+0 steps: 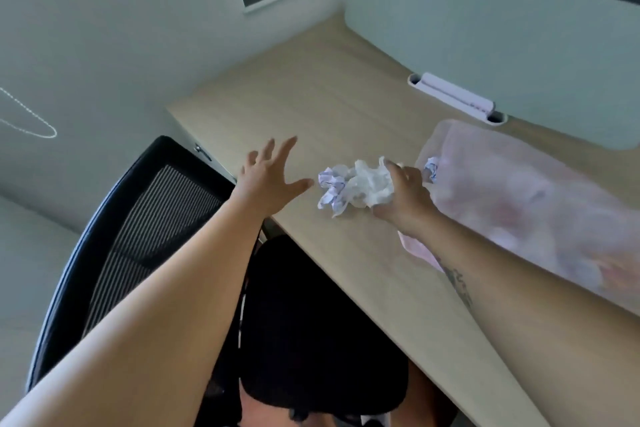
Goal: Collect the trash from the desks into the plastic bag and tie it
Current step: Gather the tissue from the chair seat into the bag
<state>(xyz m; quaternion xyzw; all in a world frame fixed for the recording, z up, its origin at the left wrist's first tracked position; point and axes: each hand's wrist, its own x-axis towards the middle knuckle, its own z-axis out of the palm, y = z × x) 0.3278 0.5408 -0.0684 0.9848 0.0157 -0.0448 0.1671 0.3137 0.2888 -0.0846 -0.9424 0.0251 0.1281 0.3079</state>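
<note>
Trash to bag
Right hand (405, 194) grips crumpled paper (353, 187) beside the plastic bag (519, 191) (probably for stuffing in); left hand (266, 180) fingers (287, 149) splayed, empty.

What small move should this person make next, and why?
Probably carry the crumpled white paper wad, gripped by the right hand, into the translucent pink plastic bag lying beside it on the pale wooden desk; the left hand, open, could hold the bag open.
</note>
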